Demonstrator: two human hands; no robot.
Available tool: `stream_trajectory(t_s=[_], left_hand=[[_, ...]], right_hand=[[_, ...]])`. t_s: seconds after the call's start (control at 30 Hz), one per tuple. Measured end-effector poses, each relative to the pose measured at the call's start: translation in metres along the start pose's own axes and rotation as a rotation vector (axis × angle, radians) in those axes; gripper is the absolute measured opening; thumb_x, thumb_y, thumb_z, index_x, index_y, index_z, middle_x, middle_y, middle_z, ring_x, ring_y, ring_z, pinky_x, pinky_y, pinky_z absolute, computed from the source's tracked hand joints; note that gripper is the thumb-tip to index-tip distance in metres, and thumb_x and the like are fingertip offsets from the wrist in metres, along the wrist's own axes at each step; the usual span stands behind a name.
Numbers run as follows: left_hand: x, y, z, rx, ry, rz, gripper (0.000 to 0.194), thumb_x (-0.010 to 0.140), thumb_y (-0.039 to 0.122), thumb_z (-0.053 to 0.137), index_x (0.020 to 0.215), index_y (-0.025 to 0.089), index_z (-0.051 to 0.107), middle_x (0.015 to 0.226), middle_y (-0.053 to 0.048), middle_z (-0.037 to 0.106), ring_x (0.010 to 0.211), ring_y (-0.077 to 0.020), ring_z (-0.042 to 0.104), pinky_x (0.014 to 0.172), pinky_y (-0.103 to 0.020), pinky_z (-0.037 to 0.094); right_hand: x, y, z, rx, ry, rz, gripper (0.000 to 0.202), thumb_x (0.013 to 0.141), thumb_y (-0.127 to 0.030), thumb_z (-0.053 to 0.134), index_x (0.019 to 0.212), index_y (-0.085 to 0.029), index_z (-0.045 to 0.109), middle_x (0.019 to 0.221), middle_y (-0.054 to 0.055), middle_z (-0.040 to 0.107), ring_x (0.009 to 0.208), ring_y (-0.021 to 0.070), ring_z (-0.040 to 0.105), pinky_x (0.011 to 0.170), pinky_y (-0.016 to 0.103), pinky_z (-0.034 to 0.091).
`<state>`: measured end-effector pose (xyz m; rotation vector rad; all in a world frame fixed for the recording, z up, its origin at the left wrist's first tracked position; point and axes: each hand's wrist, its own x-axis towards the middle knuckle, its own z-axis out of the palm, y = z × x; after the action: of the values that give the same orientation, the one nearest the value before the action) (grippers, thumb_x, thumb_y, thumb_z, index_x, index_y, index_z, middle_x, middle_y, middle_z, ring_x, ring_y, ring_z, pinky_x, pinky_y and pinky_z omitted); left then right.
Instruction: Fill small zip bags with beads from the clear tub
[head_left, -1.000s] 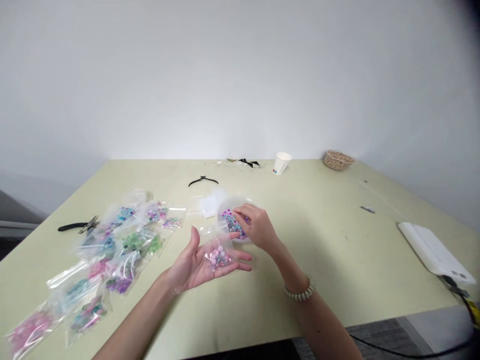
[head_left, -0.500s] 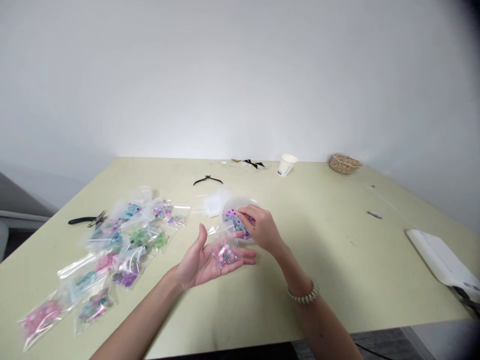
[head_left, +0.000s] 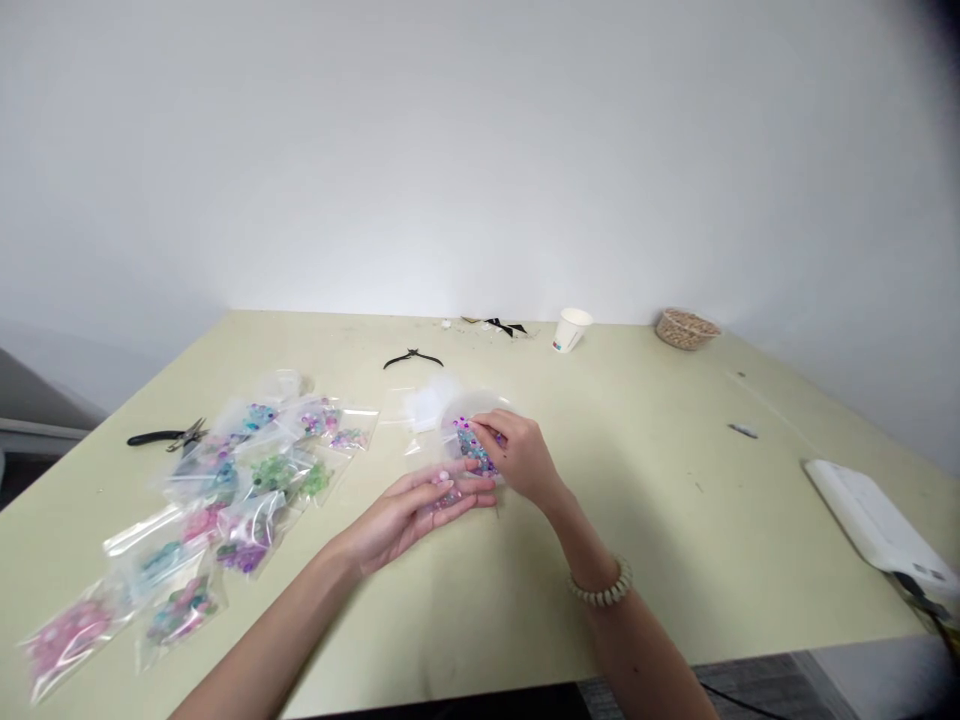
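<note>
My left hand (head_left: 409,515) lies palm up with its thumb across a small clear zip bag of pink beads (head_left: 445,492), and is closed on it. Just beyond it stands a shallow white bowl (head_left: 510,404) of purple and blue beads (head_left: 480,452). My right hand (head_left: 521,450) is over the bowl's right side, thumb and fingertips pinched together. Whatever is in that pinch is too small to make out. To the left, several clear bags of beads (head_left: 270,474) lie spread and overlapping, with green, pink, blue and purple contents.
Pliers with black handles (head_left: 169,437) lie left of the bags, and a second pair (head_left: 412,357) farther back. Behind are black scraps (head_left: 504,327), a paper cup (head_left: 571,330) and a tub of brown pieces (head_left: 686,329). A white device (head_left: 877,520) sits at the right edge.
My left thumb has come down from upright onto the bag, and the fingers have curled in. The right hand keeps its pinch over the bowl. The view has shifted slightly.
</note>
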<state>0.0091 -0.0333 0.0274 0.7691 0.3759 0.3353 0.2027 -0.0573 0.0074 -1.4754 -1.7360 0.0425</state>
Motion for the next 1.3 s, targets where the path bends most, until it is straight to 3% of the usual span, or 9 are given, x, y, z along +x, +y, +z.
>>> stream_trajectory(t_s=[0.23,0.33,0.43,0.57,0.83,1.1,1.3], left_hand=[[-0.0015,0.0058,-0.003,0.044,-0.016,0.014,0.033,0.09,0.021,0.05,0.12,0.01,0.058,0.12,-0.018,0.062,0.109,-0.0257,0.06,0.105,-0.039,0.034],[-0.0007,0.0046,-0.0032,0.091,-0.048,0.011,0.034,0.091,0.023,0.046,0.124,0.015,0.055,0.123,-0.016,0.06,0.103,-0.0275,0.063,0.092,-0.043,0.045],[0.0004,0.0021,-0.0029,0.135,-0.079,-0.005,0.037,0.093,0.03,0.041,0.125,0.018,0.052,0.121,-0.017,0.059,0.092,-0.026,0.065,0.072,-0.036,0.052],[0.0019,-0.0012,-0.003,0.173,-0.122,-0.056,0.046,0.093,0.044,0.034,0.127,0.018,0.05,0.115,-0.017,0.06,0.077,-0.0203,0.064,0.054,-0.025,0.046],[0.0034,-0.0013,-0.0042,0.153,-0.145,-0.084,0.069,0.084,0.066,0.024,0.111,0.014,0.06,0.111,-0.018,0.061,0.067,-0.0167,0.059,0.043,-0.02,0.032],[0.0038,0.0006,-0.0034,0.056,-0.049,-0.067,0.076,0.082,0.071,0.019,0.111,0.012,0.057,0.097,-0.018,0.063,0.057,-0.0147,0.054,0.036,-0.018,0.023],[0.0027,0.0013,-0.0036,0.018,-0.081,-0.061,0.077,0.081,0.072,0.022,0.112,0.011,0.058,0.093,-0.017,0.064,0.056,-0.0143,0.055,0.034,-0.018,0.023]], right_hand=[[0.0007,-0.001,0.0002,-0.007,0.005,0.011,0.02,0.09,-0.022,0.046,0.087,-0.018,0.065,0.079,0.006,0.067,0.072,0.0159,0.061,0.067,0.027,0.046],[0.0,0.0009,0.0014,-0.015,0.006,0.008,0.019,0.09,-0.022,0.046,0.087,-0.018,0.064,0.079,0.005,0.067,0.072,0.0158,0.061,0.068,0.027,0.046],[-0.0007,0.0014,0.0018,-0.031,0.004,0.004,0.019,0.09,-0.021,0.046,0.088,-0.018,0.064,0.08,0.005,0.067,0.073,0.0159,0.061,0.07,0.027,0.046],[-0.0003,-0.0011,0.0003,-0.04,0.01,0.011,0.019,0.09,-0.02,0.045,0.088,-0.018,0.064,0.081,0.006,0.067,0.075,0.0163,0.061,0.071,0.027,0.045],[0.0003,-0.0008,-0.0007,-0.015,0.01,0.004,0.018,0.09,-0.019,0.047,0.088,-0.018,0.065,0.083,0.005,0.068,0.076,0.0163,0.062,0.071,0.026,0.045],[0.0001,0.0022,0.0013,-0.007,0.017,0.004,0.018,0.09,-0.021,0.048,0.088,-0.017,0.065,0.084,0.005,0.069,0.077,0.0164,0.063,0.073,0.026,0.046],[0.0007,0.0013,0.0008,0.002,0.016,0.012,0.018,0.089,-0.021,0.048,0.087,-0.018,0.066,0.084,0.005,0.069,0.077,0.0167,0.063,0.073,0.027,0.046]])
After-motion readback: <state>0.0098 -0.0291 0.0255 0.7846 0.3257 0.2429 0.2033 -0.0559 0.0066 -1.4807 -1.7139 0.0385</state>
